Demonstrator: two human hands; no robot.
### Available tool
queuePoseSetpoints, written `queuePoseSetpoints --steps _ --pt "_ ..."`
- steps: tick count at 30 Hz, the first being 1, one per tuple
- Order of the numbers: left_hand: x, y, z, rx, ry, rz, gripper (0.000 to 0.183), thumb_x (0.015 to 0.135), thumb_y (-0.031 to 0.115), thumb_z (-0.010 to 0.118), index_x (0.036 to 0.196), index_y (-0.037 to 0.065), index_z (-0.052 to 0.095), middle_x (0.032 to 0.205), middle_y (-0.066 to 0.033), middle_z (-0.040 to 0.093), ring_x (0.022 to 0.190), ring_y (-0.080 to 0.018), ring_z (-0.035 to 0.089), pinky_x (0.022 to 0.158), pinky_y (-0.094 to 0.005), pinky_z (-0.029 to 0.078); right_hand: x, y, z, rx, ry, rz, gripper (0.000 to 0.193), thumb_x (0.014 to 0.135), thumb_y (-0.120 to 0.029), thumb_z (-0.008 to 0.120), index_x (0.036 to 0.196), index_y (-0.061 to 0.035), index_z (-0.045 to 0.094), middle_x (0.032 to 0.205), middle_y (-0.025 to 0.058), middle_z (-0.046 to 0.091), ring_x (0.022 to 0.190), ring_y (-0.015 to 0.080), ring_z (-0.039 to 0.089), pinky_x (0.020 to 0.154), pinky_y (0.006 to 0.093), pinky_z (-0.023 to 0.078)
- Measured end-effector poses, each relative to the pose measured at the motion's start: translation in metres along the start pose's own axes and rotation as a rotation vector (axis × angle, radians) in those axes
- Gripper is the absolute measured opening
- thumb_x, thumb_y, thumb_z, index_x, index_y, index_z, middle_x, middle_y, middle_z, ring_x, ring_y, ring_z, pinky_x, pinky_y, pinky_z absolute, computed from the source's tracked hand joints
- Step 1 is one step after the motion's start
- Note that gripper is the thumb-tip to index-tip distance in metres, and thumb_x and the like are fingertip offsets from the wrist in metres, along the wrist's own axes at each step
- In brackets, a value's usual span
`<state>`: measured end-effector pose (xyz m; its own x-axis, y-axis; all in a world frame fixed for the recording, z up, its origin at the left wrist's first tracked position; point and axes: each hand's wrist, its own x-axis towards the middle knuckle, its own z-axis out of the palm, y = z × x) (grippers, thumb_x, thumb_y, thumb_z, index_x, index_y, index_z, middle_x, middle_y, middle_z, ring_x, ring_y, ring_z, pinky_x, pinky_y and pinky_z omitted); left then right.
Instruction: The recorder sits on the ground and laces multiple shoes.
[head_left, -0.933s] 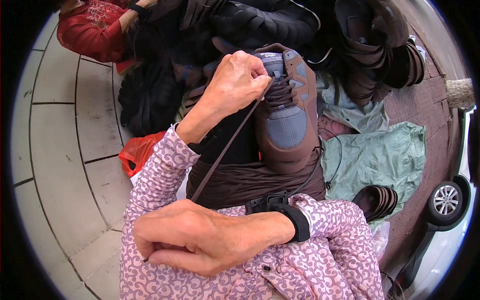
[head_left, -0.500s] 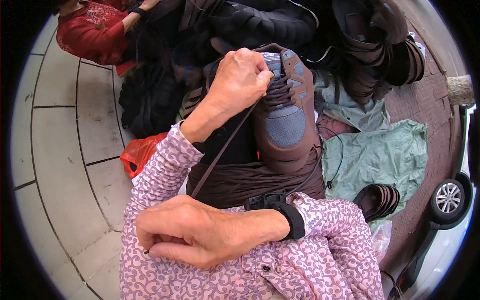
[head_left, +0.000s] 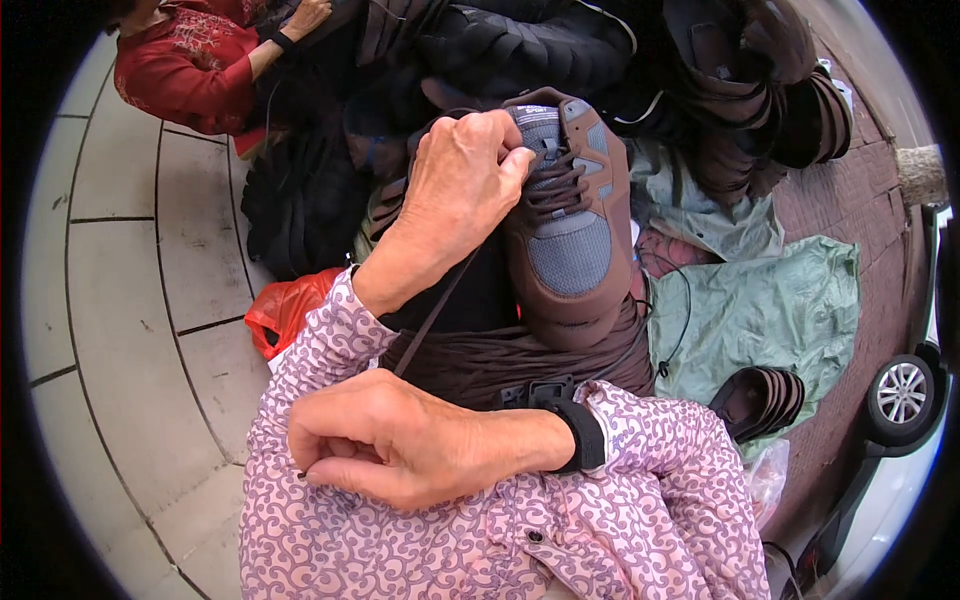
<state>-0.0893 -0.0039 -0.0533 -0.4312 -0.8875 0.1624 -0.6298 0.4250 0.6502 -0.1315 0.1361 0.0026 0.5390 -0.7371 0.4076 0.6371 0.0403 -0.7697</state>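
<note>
A brown and blue-grey sneaker rests in front of me, toe toward me, with dark laces crossing its upper part. My left hand is closed in a pinch on the dark shoelace beside the sneaker's eyelets and tongue. From there the lace slants down to my right hand, which lies across my body at the left. Its fingers are curled closed, and a small dark lace tip shows at the thumb. Under the sneaker's toe lies a thick bundle of brown laces.
Piles of dark shoes stand beyond the sneaker. Green sheeting lies to the right, with nested brown shoe parts on its near edge. At left are a red plastic bag and a person in red. A car wheel shows far right.
My left hand has shifted slightly left and down, away from the eyelets. My right hand has risen a little and moved slightly right. The sneaker stays in place.
</note>
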Motion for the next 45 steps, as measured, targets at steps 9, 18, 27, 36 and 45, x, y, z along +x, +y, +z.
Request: queuePoseSetpoints --steps 9,18,27,36,45 --pt "0.011 0.000 0.012 0.059 0.062 0.053 0.018 0.084 0.012 0.068 0.085 -0.006 0.073 0.074 -0.0210 0.069 0.066 -0.0296 0.071 0.066 -0.0367 0.055 -0.001 0.002 -0.005 -0.055 0.019 0.059 0.011 0.079 0.000 0.066 0.086 0.0026 0.057 0.078 0.0163 0.061 0.074 0.0329 0.061 0.069 0.0420 0.046" --pt "0.016 -0.006 0.006 0.200 0.034 0.222 0.017 0.084 0.009 0.067 0.080 -0.007 0.071 0.069 -0.0215 0.065 0.062 -0.0323 0.067 0.065 -0.0387 0.053 -0.001 0.003 -0.006 -0.028 0.035 0.056 0.012 0.077 0.001 0.066 0.085 0.0036 0.058 0.075 0.0177 0.061 0.071 0.0336 0.061 0.065 0.0423 0.046" --pt "0.021 -0.018 -0.004 -0.307 -0.291 -0.113 0.022 0.093 0.015 0.065 0.086 -0.005 0.072 0.069 -0.0038 0.064 0.060 -0.0091 0.060 0.059 -0.0234 0.050 -0.004 0.005 -0.006 -0.003 0.036 0.062 0.010 0.078 0.000 0.066 0.084 0.0034 0.059 0.076 0.0177 0.061 0.071 0.0328 0.062 0.065 0.0422 0.046" --pt "0.014 -0.016 -0.005 -0.313 -0.231 -0.189 0.023 0.095 0.017 0.065 0.091 -0.004 0.073 0.072 -0.0045 0.067 0.062 -0.0081 0.062 0.060 -0.0224 0.051 -0.008 0.008 -0.010 -0.003 0.028 0.095 0.011 0.081 -0.002 0.067 0.085 0.0025 0.059 0.077 0.0163 0.061 0.072 0.0316 0.061 0.067 0.0418 0.046" --pt "0.021 -0.014 -0.001 -0.076 -0.207 -0.083 0.022 0.091 0.014 0.064 0.084 -0.005 0.072 0.067 -0.0075 0.065 0.059 -0.0120 0.064 0.061 -0.0246 0.053 -0.007 0.009 -0.009 0.011 0.030 0.079 0.010 0.080 -0.002 0.066 0.084 0.0027 0.058 0.076 0.0166 0.061 0.072 0.0311 0.061 0.067 0.0415 0.046"
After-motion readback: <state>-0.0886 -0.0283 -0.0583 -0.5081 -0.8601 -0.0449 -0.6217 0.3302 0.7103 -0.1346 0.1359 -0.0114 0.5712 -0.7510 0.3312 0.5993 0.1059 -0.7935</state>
